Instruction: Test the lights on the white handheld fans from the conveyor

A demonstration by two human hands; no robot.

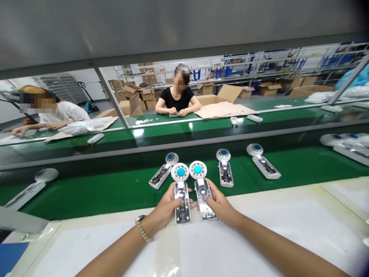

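White-headed fan w/ blue hub (182, 204) in L hand (170, 206), fingers clamped on its clear body, thumb on the circuit board. R hand (217, 204) has a matching fan (205, 202), fingers clamped likewise, thumb on top. Both held upright side by side, near edge of green belt (115, 188), above white bench (245, 238). Rel. to belt: more fans (226, 173) lie on it; across it, a person in black top (177, 100), hands together on a small white part.
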